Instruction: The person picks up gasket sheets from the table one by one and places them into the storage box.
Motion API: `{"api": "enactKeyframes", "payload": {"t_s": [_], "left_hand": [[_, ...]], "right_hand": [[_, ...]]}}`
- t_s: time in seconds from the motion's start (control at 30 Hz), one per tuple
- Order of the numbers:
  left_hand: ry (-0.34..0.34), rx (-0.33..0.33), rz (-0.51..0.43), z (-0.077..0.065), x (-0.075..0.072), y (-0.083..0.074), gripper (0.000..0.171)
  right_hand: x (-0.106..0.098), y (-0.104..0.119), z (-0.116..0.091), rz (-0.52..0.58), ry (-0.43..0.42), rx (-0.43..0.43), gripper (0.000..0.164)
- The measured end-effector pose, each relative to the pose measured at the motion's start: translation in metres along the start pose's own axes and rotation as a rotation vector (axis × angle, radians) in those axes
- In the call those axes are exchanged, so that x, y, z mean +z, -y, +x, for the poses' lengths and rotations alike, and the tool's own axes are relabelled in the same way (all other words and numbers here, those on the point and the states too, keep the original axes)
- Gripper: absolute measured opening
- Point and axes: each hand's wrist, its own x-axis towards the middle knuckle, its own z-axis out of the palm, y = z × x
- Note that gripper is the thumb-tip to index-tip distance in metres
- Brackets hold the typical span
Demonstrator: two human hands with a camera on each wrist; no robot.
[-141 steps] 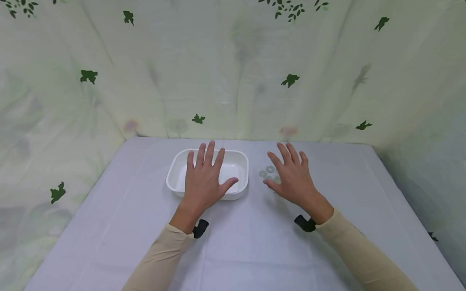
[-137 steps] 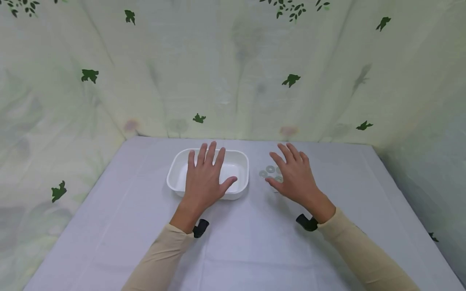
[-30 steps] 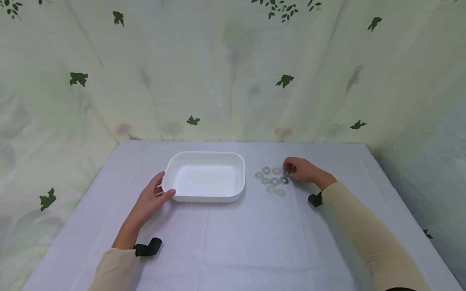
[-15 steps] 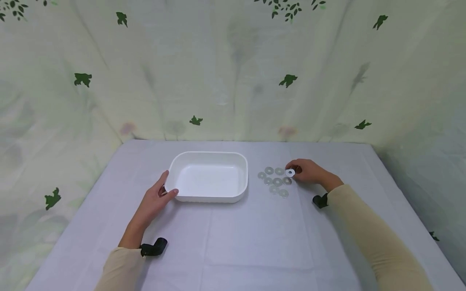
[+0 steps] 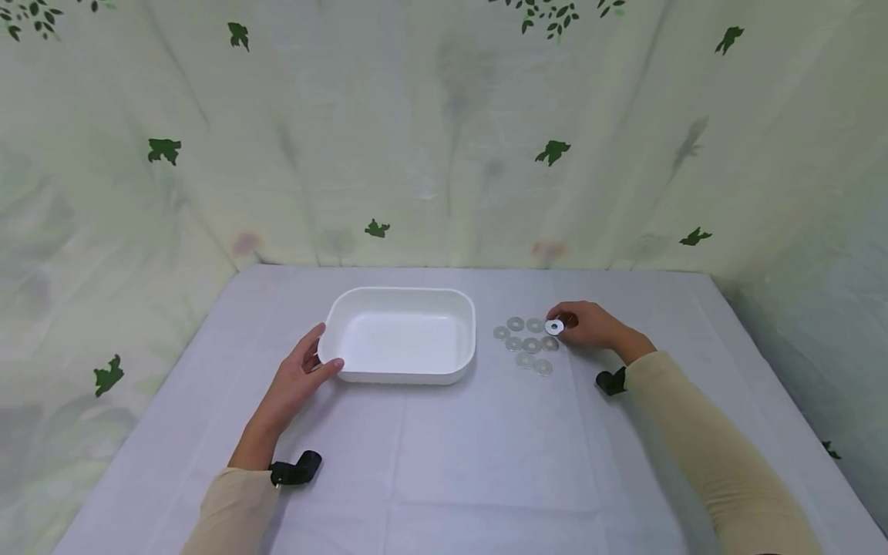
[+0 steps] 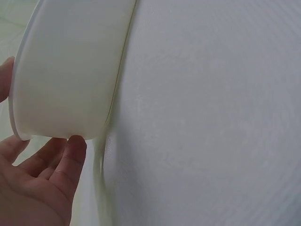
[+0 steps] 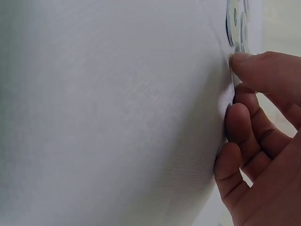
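A white rectangular tray (image 5: pixel 398 378) with rounded corners stands on the table, with nothing inside it. My left hand (image 5: pixel 294 381) grips its left end, thumb at the rim and fingers against the outer wall; the left wrist view shows the fingertips (image 6: pixel 75 143) touching that wall (image 6: pixel 70 70). To the tray's right lie several flat metal washers (image 5: pixel 531 345) in a loose group. At the group's far right edge my right hand (image 5: pixel 590 324) pinches one bright washer (image 5: pixel 554 327). In the right wrist view its thumb and curled fingers (image 7: pixel 237 122) are right at the cloth.
A pale lilac cloth (image 5: pixel 486 462) covers the table. A hanging curtain (image 5: pixel 430 139) with leaf and bird prints closes off the back and both sides. Black wrist camera mounts (image 5: pixel 296 469) stick out inward from both wrists.
Both hands were spread over the tray and washers earlier; the left then took the tray's end, the right reached the washers. Within the last second, the pinched washer has tilted up into view.
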Motion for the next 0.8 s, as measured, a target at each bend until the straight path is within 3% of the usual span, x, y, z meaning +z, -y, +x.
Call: {"api": "enactKeyframes", "payload": {"t_s": [0.17,0.37,0.8], "left_hand": [[-0.009,-0.015,0.004,0.001,0.001,0.002,0.090],[-0.012,-0.030,0.025,0.001,0.001,0.000,0.089],[-0.005,-0.024,0.031,0.000,0.001,-0.002,0.088]], "right_hand": [[-0.005,0.004,0.002,0.011,-0.002,0.012,0.034],[-0.018,0.016,0.008,0.072,-0.018,-0.065,0.037],[-0.031,0.073,0.028,0.099,0.023,-0.134,0.039]]}}
